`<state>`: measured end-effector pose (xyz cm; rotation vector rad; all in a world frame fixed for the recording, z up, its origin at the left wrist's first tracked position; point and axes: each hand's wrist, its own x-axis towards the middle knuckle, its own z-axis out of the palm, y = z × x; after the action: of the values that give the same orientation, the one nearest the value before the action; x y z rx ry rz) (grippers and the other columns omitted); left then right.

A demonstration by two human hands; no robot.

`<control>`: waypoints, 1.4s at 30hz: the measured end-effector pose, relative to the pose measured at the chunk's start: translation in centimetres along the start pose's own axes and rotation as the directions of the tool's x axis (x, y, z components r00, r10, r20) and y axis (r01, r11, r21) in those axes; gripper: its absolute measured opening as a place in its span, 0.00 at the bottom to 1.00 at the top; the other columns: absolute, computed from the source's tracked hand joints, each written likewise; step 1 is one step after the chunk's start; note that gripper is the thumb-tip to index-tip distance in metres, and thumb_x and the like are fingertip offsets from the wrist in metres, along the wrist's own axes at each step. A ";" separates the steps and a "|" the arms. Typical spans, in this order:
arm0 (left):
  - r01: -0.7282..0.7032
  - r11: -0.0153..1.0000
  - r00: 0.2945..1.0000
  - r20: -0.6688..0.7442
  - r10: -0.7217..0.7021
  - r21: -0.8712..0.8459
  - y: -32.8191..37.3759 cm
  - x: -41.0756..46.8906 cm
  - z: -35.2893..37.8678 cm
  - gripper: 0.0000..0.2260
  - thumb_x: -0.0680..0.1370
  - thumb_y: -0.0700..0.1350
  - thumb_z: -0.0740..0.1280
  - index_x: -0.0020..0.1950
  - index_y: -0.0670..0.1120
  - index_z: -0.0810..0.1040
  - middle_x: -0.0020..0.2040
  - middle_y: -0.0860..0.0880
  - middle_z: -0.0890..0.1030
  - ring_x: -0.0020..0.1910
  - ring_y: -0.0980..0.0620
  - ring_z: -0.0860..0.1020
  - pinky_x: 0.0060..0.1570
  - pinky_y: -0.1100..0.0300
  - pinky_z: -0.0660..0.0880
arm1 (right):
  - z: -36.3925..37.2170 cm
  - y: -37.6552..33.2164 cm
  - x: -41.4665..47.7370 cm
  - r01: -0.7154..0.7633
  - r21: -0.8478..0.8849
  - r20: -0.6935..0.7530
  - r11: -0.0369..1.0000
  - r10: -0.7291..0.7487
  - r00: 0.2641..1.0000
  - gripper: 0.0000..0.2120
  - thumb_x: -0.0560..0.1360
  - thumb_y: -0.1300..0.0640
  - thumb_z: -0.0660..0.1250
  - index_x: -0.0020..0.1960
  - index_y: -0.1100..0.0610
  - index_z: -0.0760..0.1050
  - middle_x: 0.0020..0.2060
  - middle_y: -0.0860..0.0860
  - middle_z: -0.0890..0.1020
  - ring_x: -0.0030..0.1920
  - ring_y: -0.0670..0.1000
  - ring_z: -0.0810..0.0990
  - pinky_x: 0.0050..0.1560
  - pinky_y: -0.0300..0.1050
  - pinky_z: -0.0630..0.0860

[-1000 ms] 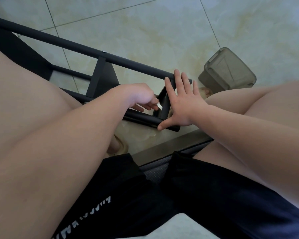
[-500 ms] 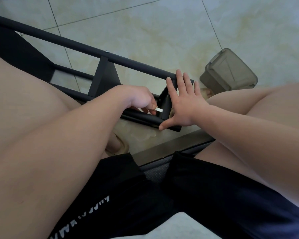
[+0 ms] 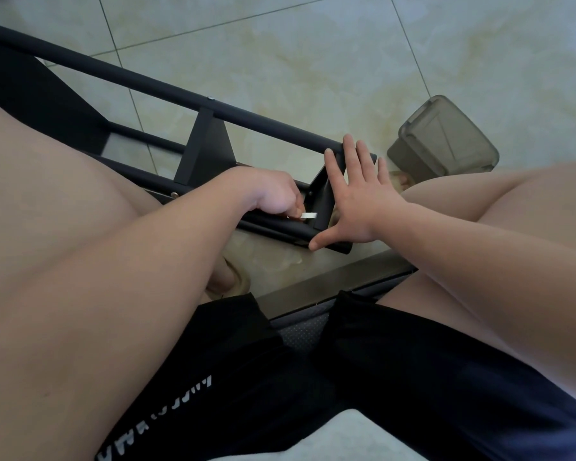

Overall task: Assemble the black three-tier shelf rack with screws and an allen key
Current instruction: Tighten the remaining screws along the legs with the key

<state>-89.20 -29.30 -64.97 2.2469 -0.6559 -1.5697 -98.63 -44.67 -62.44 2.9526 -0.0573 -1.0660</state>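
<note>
1. Left hand (image 3: 273,194) has rolled at the wrist, with its fingers now tucked under.
2. The allen key (image 3: 308,215) shows its silver end clear of the fingers, sitting lower than a second ago and pointing at the end bracket (image 3: 323,194).

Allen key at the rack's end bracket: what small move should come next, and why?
Probably a short turn of the allen key. The left hand pinches it right by the end bracket, while the right hand presses flat on the rack, bracing it.
</note>
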 end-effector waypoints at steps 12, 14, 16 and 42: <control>0.020 0.999 0.971 -0.238 -0.027 -0.033 0.4 -0.3 -1.3 0.06 0.76 0.43 0.68 0.45 0.52 0.84 0.49 0.52 0.84 0.51 0.48 0.80 0.51 0.55 0.74 | 0.0 -0.1 0.0 -0.003 0.007 -0.002 1.000 0.003 1.000 0.75 0.56 0.17 0.67 0.79 0.54 0.25 0.76 0.60 0.25 0.78 0.63 0.28 0.77 0.66 0.37; 0.011 0.999 0.966 -0.258 -0.020 -0.035 0.5 -0.5 -1.7 0.05 0.76 0.44 0.69 0.45 0.53 0.83 0.49 0.52 0.83 0.51 0.48 0.79 0.51 0.55 0.74 | -0.3 0.1 0.2 -0.002 -0.001 -0.008 1.000 0.002 1.000 0.75 0.56 0.17 0.67 0.79 0.54 0.25 0.77 0.60 0.26 0.78 0.62 0.28 0.78 0.67 0.37; 0.001 1.000 0.954 -0.299 -0.009 -0.028 0.6 -0.8 -2.2 0.04 0.76 0.45 0.69 0.44 0.52 0.83 0.47 0.52 0.82 0.47 0.49 0.79 0.45 0.58 0.72 | -0.9 0.5 0.5 0.001 -0.014 -0.025 1.000 -0.001 1.000 0.75 0.56 0.17 0.67 0.80 0.53 0.26 0.77 0.60 0.27 0.79 0.61 0.29 0.78 0.67 0.38; 0.118 0.993 0.761 -0.644 -0.077 0.020 -0.1 8.6 -27.6 0.09 0.83 0.43 0.57 0.61 0.41 0.68 0.52 0.43 0.77 0.49 0.42 0.75 0.45 0.51 0.69 | -18.0 7.7 21.4 0.119 -0.097 -0.156 0.988 -0.133 0.979 0.79 0.50 0.17 0.69 0.81 0.57 0.32 0.81 0.49 0.36 0.81 0.49 0.35 0.79 0.61 0.36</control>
<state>-60.80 -33.81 -62.38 2.6671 -0.3843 -0.7028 -70.97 -53.32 -62.14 2.9847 0.1743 -0.8115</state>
